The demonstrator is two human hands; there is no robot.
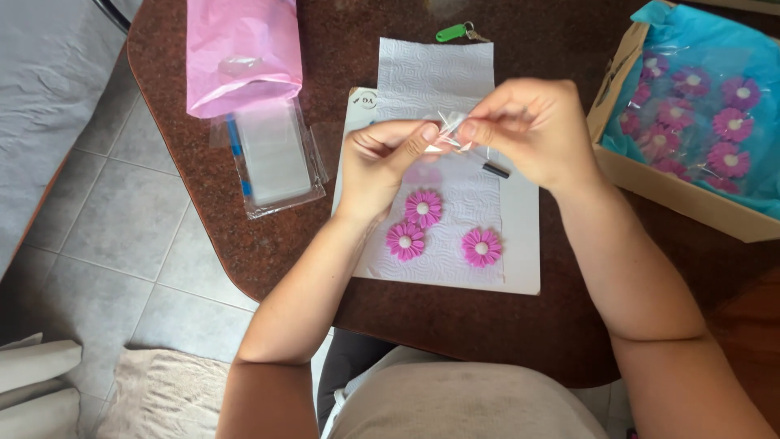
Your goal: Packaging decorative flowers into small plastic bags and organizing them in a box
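Observation:
My left hand (388, 158) and my right hand (532, 130) meet above a white paper towel (439, 69), both pinching a small clear plastic wrapper (449, 130) between thumb and fingers. Below the hands, three pink daisy-shaped flowers with white centres lie on the towel: one upper (423, 208), one lower left (405, 241), one lower right (482, 247). A short black object (496, 170) lies on the towel under my right hand. The towel rests on a white board (524, 244).
A cardboard box (674, 191) lined with blue tissue holds several bagged pink flowers at the right. A pink bag (240, 53) and a clear packet (272, 154) lie at the left on the dark brown table (268, 244). A green key tag (452, 32) sits at the back.

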